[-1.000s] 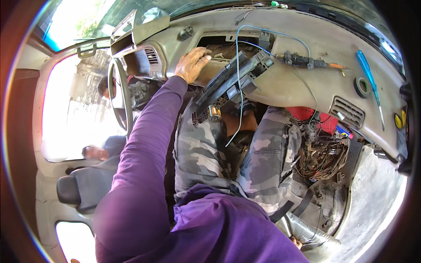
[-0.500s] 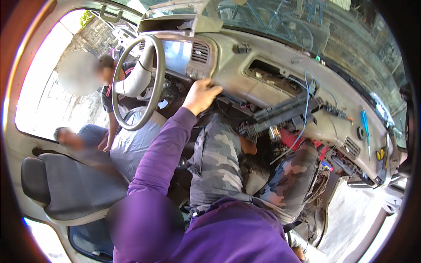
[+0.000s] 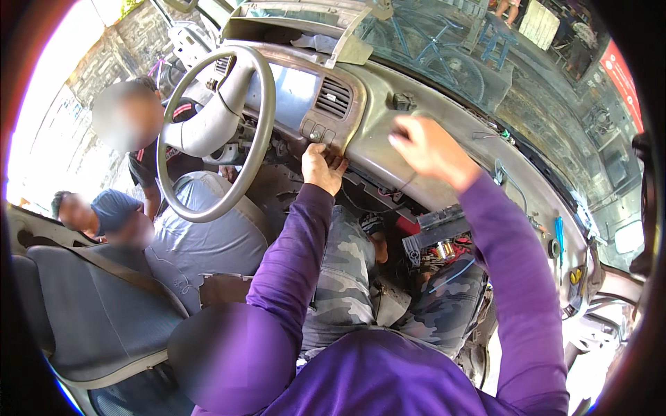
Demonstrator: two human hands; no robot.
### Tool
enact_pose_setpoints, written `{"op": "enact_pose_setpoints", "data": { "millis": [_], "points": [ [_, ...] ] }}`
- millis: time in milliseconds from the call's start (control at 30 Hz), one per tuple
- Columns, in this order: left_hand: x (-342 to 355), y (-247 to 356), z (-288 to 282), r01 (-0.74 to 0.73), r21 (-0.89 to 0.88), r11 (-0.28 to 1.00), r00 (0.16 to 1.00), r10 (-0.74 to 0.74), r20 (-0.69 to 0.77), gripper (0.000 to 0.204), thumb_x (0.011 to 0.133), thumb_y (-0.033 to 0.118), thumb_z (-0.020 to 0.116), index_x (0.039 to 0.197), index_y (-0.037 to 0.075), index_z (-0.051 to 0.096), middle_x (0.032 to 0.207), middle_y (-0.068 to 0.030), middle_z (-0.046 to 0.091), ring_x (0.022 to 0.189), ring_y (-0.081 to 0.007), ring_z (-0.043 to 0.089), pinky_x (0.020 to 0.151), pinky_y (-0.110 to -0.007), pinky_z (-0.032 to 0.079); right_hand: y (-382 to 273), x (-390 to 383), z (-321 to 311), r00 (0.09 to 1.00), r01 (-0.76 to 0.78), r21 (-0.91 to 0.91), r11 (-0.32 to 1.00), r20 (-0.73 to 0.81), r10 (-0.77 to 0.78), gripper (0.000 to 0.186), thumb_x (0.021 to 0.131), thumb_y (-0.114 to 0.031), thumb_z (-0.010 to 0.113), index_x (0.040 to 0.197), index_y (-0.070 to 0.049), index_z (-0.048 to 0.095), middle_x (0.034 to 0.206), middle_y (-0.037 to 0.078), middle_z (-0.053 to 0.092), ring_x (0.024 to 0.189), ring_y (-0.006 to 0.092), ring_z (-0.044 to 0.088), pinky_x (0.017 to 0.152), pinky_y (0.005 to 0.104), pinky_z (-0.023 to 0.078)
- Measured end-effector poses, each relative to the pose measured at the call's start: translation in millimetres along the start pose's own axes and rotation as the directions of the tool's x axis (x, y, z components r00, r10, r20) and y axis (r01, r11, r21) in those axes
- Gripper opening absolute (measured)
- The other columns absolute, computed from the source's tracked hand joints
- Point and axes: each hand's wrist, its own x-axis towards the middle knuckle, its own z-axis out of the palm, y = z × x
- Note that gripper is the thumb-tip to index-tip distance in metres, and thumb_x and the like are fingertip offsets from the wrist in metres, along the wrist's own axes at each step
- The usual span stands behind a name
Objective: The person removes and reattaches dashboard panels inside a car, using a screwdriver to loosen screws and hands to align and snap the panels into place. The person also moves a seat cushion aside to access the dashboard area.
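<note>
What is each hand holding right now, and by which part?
The left hand grips the dashboard by its lower edge, below the centre vent. The right hand is raised over the dashboard top, blurred; nothing shows in it, and contact cannot be told.

left hand [image 3: 322, 168] fingertips hidden under dashboard [image 3: 388, 149] edge, right hand [image 3: 430, 147] motion-blurred
</note>
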Motion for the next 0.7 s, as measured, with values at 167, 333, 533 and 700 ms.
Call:
{"op": "enact_pose_setpoints", "data": {
  "millis": [167,333,533,700],
  "points": [
    [3,1,-13,0.005,-0.018,1.000,0.996,-0.006,-0.089,0.021,0.087,0.018,0.054,0.102,0.003,0.054,0.105,-0.0153,0.054,0.101,-0.0342,0.054,0.102,-0.053,0.044,24,112,78,0.879,-0.148,0.036,0.988,-0.454,0.148,0.026,0.095,-0.018,0.060,0.106,0.004,0.064,0.112,0.028,0.065,0.104,0.0468,0.063,0.092,0.0517,0.051],
    [-1,-2,-6,-0.025,-0.022,0.999,0.991,0.021,-0.134,0.017,0.085,0.018,0.056,0.098,0.007,0.054,0.094,-0.0102,0.054,0.092,-0.0301,0.055,0.091,-0.050,0.048,23,107,118,0.758,-0.026,0.078,0.997,-0.649,0.071,0.027,0.093,-0.011,0.063,0.117,0.003,0.061,0.124,0.025,0.055,0.117,0.0450,0.053,0.099,0.0508,0.046],
    [7,2,5,0.015,0.007,1.000,0.990,-0.013,-0.142,0.013,0.080,0.022,0.055,0.087,0.012,0.049,0.083,-0.0065,0.049,0.078,-0.0256,0.051,0.084,-0.046,0.047,17,106,128,0.695,-0.009,0.143,0.990,-0.711,0.109,0.033,0.093,-0.009,0.063,0.125,-0.002,0.058,0.123,0.024,0.053,0.116,0.0444,0.051,0.102,0.0512,0.042],
    [7,2,3,0.056,0.023,0.998,0.994,-0.054,-0.100,0.012,0.080,0.023,0.055,0.079,0.015,0.047,0.075,-0.0038,0.047,0.071,-0.0229,0.048,0.079,-0.043,0.046,12,99,133,0.675,-0.147,0.267,0.952,-0.676,0.294,0.032,0.092,-0.016,0.068,0.117,0.003,0.062,0.097,0.023,0.065,0.093,0.0436,0.064,0.086,0.0473,0.053]
  ]
}}
